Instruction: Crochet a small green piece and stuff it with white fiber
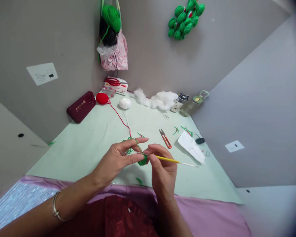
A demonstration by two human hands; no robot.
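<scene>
Between thumb and fingers, my left hand (pixel 115 158) pinches a small green crochet piece (pixel 142 160), with green yarn running over its raised index finger. My right hand (pixel 164 168) grips a crochet hook (pixel 167 159) with a yellow handle, its metal tip at the top of the green piece. The hook's other silvery end points right. Behind my left fingers lie loops of green yarn, partly hidden. A red strand leads from there to a red yarn ball (pixel 102 98), and a white strand to a white yarn ball (pixel 125 103).
Orange-handled thread snips (pixel 165 139) lie beyond my right hand, near white paper (pixel 191 147) and green yarn scraps. White stuffing (pixel 160 100), a bottle (pixel 193 104) and a dark red phone (pixel 81 107) line the back. Green yarn (pixel 111 17) hangs in a bag above.
</scene>
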